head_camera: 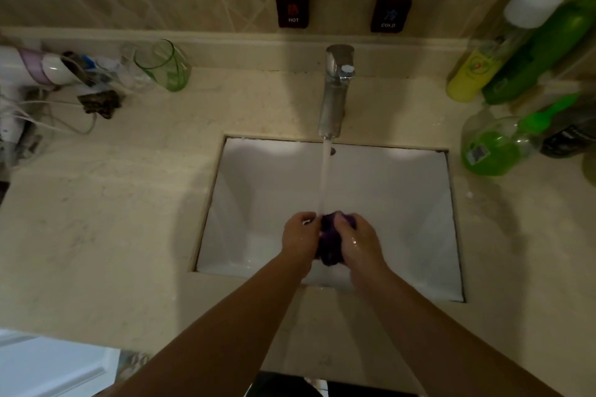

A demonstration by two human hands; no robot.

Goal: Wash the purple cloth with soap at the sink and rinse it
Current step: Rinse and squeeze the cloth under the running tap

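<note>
The purple cloth (329,243) is bunched into a wad over the white sink (258,196), between both hands. My left hand (300,238) grips its left side with curled fingers. My right hand (356,240) grips its right side, wet and shiny, with fingers wrapped over the top. A stream of water (325,177) falls from the chrome tap (335,90) onto the top of the cloth. Most of the cloth is hidden by my fingers.
Green and yellow bottles (490,145) (471,74) stand on the counter right of the sink. A green glass (164,66), cables and small devices (51,71) crowd the back left. HOT (293,10) and COLD (388,14) tags hang on the tiled wall.
</note>
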